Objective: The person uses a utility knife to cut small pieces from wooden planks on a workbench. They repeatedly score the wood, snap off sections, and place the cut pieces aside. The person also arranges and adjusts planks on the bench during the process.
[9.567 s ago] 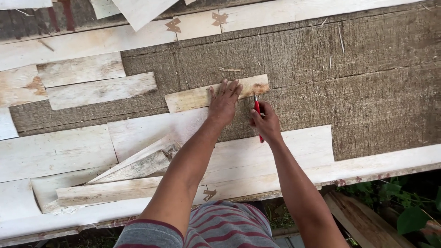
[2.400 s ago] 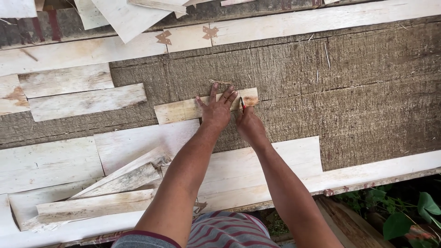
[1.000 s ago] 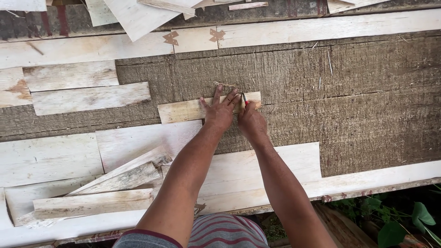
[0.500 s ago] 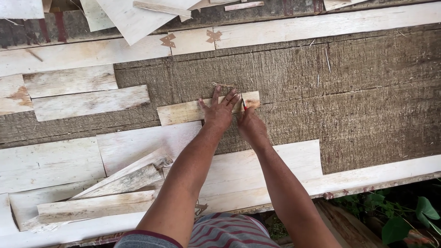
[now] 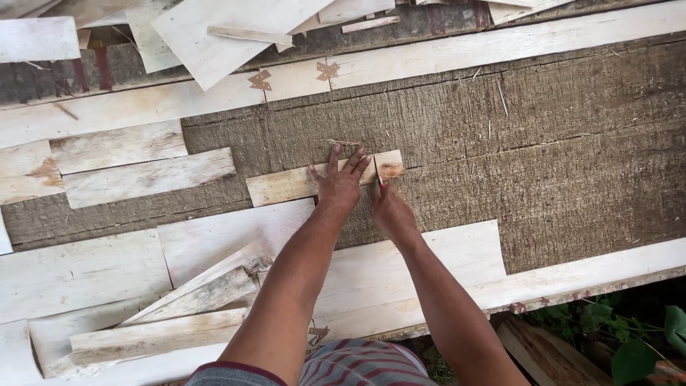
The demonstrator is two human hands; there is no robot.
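My left hand (image 5: pixel 341 183) lies flat with fingers spread on a short pale strip of wood veneer (image 5: pixel 282 188) that rests on a large dark brown veneer sheet (image 5: pixel 543 157). Beside it, my right hand (image 5: pixel 389 209) grips a thin red-handled tool (image 5: pixel 378 176), tip up against the strip near its right end. Whether it is a pencil or a blade is unclear.
Pale veneer pieces (image 5: pixel 136 171) lie to the left and a loose pile (image 5: pixel 186 307) sits at lower left. A long pale board (image 5: pixel 500 43) with brown butterfly patches (image 5: pixel 327 70) runs along the top. Green plants (image 5: pixel 629 336) show beyond the table's near edge.
Both hands stay on the short strip at almost the same spot; the right hand with the tool has shifted only slightly along the strip's right end.
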